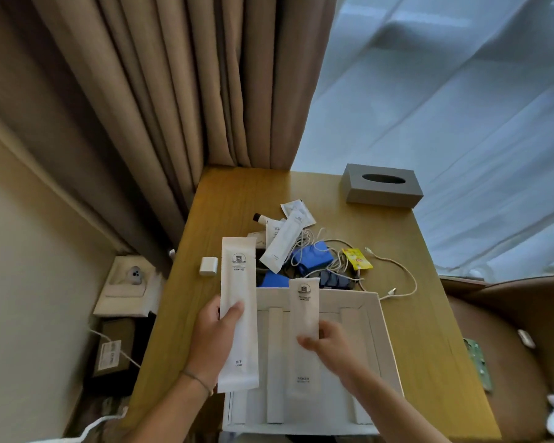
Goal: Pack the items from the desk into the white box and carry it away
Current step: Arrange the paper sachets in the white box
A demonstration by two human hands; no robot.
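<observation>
Left hand [212, 334] grips one long white packet [239, 311] beside the white box [383, 334]; right hand [328, 342] pinches a second packet [304, 334] over its open inside, at the surface's [413, 314] near edge. Best laid flat, lengthwise, side by side. Left behind: about three more packets, one yellow sachet [357, 259], one white plug [208, 266], tangled cables.

Left hand [213, 342] raised palm-up, thumb [235, 310] pressed across a long white packet [239, 302], other fingers behind it, thin band at wrist. Right hand [328, 342] reached in from lower right, slightly blurred, fingers [307, 342] pinched on a second packet [304, 314]. Both forearms bare, angled inward.
</observation>
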